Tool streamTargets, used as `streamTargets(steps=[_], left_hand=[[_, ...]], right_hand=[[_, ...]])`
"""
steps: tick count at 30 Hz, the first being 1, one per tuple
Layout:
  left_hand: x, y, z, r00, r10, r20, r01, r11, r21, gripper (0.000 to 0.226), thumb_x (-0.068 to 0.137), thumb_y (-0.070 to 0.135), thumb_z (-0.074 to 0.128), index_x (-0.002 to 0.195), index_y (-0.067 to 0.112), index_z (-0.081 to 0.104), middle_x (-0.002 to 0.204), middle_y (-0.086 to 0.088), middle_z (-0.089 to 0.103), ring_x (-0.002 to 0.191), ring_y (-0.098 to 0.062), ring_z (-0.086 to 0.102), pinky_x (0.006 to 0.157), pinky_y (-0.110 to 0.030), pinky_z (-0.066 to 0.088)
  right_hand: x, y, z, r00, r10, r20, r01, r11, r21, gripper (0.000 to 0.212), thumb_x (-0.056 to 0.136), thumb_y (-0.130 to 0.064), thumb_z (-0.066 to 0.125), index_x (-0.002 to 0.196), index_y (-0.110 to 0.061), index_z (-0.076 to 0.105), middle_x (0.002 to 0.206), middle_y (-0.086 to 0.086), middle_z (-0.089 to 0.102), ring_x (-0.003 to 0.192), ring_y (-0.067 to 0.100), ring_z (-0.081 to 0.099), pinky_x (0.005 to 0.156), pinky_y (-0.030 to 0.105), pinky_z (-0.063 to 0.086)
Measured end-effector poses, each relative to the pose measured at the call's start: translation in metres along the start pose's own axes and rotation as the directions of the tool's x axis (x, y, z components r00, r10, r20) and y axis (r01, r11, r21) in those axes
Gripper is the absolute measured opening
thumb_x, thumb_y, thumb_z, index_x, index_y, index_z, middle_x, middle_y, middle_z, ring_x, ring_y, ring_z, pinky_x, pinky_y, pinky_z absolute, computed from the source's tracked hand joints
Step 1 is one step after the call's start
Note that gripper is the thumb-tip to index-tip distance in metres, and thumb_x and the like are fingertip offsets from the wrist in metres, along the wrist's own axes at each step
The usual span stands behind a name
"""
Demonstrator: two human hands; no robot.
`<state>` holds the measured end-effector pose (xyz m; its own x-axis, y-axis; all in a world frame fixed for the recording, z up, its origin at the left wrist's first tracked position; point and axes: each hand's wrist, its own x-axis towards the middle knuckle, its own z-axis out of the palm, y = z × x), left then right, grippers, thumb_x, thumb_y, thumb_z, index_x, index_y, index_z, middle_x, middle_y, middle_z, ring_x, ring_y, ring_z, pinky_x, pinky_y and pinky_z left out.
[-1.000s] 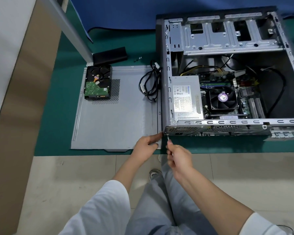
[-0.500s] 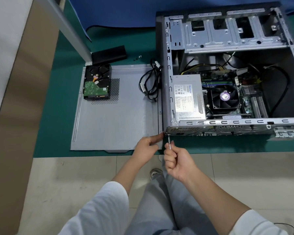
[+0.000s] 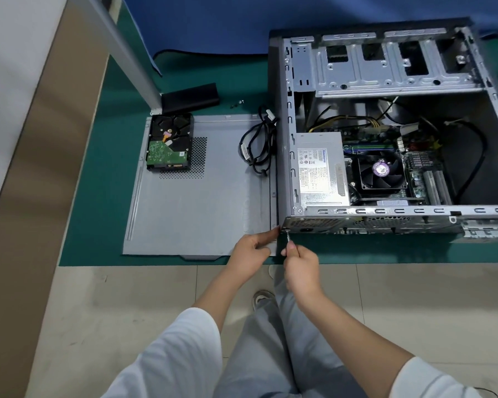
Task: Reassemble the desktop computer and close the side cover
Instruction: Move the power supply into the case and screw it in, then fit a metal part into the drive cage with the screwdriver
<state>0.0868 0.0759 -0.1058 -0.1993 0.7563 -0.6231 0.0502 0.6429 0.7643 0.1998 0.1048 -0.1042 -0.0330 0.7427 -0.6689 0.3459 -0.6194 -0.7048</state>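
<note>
Desktop computer case (image 3: 385, 124) lies on its side at 1 o'clock on the green mat (image 3: 92, 196), interior exposed. Side cover (image 3: 207, 202) lies flat just beside it at 10 o'clock, carrying the hard drive (image 3: 168, 142) and a loose cable bundle (image 3: 256, 145). Left hand (image 3: 249, 251) steadies the case's near corner with extended fingers. Right hand (image 3: 301, 265) grips a slim screwdriver (image 3: 288, 236), tip at the rear-panel corner. Step in hand appears to be fastening the power supply (image 3: 319, 170). Next, the drive and cables require installation; the cover goes on last.
</note>
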Motion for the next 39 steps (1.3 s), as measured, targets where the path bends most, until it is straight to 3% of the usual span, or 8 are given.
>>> streamTargets(steps=[7,10,15,22,28,32,36,39], left_hand=[[0.001,-0.001,0.002,0.999,0.024,-0.023,-0.024,1.000,-0.002,0.062,0.082,-0.014,0.041,0.135,0.017,0.051,0.134,0.004,0.054,0.118,0.002,0.046,0.092,0.001,0.030],[-0.001,0.000,0.003,0.999,0.026,-0.029,-0.026,1.000,0.002,0.062,0.082,-0.012,0.042,0.135,0.018,0.052,0.132,0.006,0.055,0.119,0.001,0.047,0.098,-0.007,0.031],[-0.010,0.011,0.006,0.994,-0.004,-0.110,-0.004,0.998,-0.067,0.044,0.089,-0.002,0.048,0.128,0.014,0.059,0.119,0.006,0.062,0.109,-0.006,0.056,0.090,-0.010,0.039],[-0.046,0.022,-0.006,0.982,-0.031,-0.189,-0.053,0.905,-0.422,0.008,0.090,0.015,0.062,0.095,0.016,0.069,0.084,0.005,0.075,0.076,-0.004,0.067,0.072,-0.014,0.051],[-0.069,0.059,-0.049,0.994,-0.016,-0.110,-0.072,0.665,-0.743,0.024,0.079,0.032,0.065,0.091,0.012,0.065,0.077,0.000,0.068,0.066,-0.011,0.063,0.065,-0.024,0.052],[-0.075,0.094,-0.067,0.991,0.136,0.021,-0.073,0.649,-0.758,0.044,0.086,0.041,0.059,0.113,0.008,0.064,0.081,-0.008,0.058,0.067,-0.018,0.061,0.072,-0.031,0.053],[-0.068,0.126,-0.076,0.980,0.197,0.012,-0.127,0.675,-0.727,0.046,0.087,0.039,0.056,0.110,0.000,0.062,0.063,-0.012,0.051,0.061,-0.025,0.060,0.070,-0.034,0.053],[-0.053,0.141,-0.085,0.987,0.138,-0.085,-0.161,0.771,-0.616,0.031,0.096,0.032,0.050,0.107,0.008,0.067,0.084,-0.010,0.068,0.079,-0.025,0.063,0.082,-0.035,0.053]], right_hand=[[-0.003,-0.011,-0.018,0.865,0.260,0.428,-0.453,0.772,0.446,0.032,0.103,-0.027,0.034,0.074,-0.017,0.044,0.044,-0.010,0.024,0.031,0.004,0.017,0.030,0.013,0.009],[-0.005,-0.011,-0.019,0.849,0.253,0.464,-0.478,0.741,0.471,0.031,0.104,-0.027,0.032,0.077,-0.017,0.045,0.045,-0.010,0.023,0.032,0.004,0.016,0.029,0.015,0.010],[-0.009,-0.013,-0.026,0.912,0.187,0.365,-0.258,0.954,0.154,0.029,0.102,-0.030,0.042,0.081,-0.014,0.053,0.041,-0.010,0.030,0.033,0.004,0.021,0.035,0.013,0.017],[-0.039,-0.046,-0.022,0.843,0.022,0.537,0.010,0.998,-0.058,0.022,0.099,-0.009,0.042,0.082,-0.013,0.054,0.060,0.001,0.045,0.038,0.004,0.034,0.035,0.016,0.024],[-0.078,-0.107,-0.018,0.761,-0.316,0.567,0.316,0.943,0.102,0.025,0.094,-0.002,0.052,0.113,-0.019,0.055,0.070,0.001,0.065,0.049,0.012,0.052,0.045,0.018,0.040],[-0.089,-0.156,-0.016,0.650,-0.479,0.590,0.382,0.877,0.291,0.011,0.090,-0.018,0.060,0.095,-0.008,0.062,0.070,0.007,0.067,0.051,0.015,0.051,0.048,0.021,0.038],[-0.076,-0.190,-0.010,0.550,-0.508,0.663,0.541,0.821,0.180,0.028,0.096,-0.033,0.051,0.088,-0.007,0.059,0.062,0.011,0.062,0.050,0.017,0.048,0.048,0.021,0.038],[-0.050,-0.206,-0.008,0.487,-0.547,0.680,0.724,0.689,0.036,0.029,0.098,-0.038,0.043,0.090,-0.015,0.060,0.058,0.005,0.061,0.050,0.018,0.053,0.051,0.023,0.043]])
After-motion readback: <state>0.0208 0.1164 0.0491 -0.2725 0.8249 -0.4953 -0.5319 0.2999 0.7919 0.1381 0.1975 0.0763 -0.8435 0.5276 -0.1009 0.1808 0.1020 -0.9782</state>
